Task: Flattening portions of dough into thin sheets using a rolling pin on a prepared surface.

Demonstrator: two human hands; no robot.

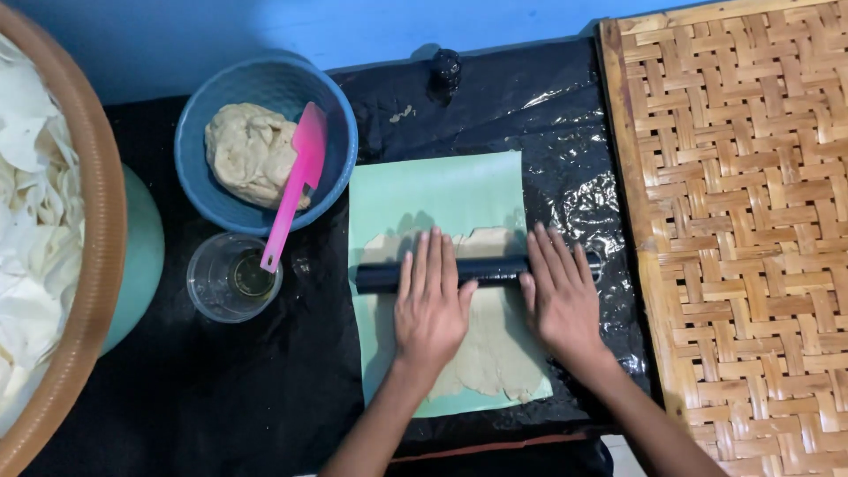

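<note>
- We see the left hand (430,305) lying flat, fingers stretched and close together, palm pressed on top of a black rolling pin (477,271); it is not curled round it.
- The right hand (560,296) rests the same way further along the pin — fingers straight, slightly spread, nothing clamped in them.
- The rolling pin lies crosswise over a thin sheet of pale dough (495,349), which spreads from above the pin down toward the person's wrists.
- The dough sits on a rectangular light-green sheet (424,190), and this lies on a crinkled black plastic covering (565,124) spread over the work surface.
- Left of the green sheet we find a round blue bowl (199,150) holding a lump of beige dough (249,152).
- A pink spatula (299,181) leans across the bowl's rim, its blade over the lump and its handle pointing down toward a clear plastic cup (212,287) just below the bowl.
- At the far left edge stands a large round basket with a brown rim (99,265), filled with thin white pieces (31,212) — we cannot tell what they are.
- On the right, just beside the black plastic, lies a woven bamboo mat (751,230), tan and square-edged.
- A small dark knot of plastic (445,69) sits at the top edge, against a blue wall (265,26).
- We see no labels or printed packages here.
</note>
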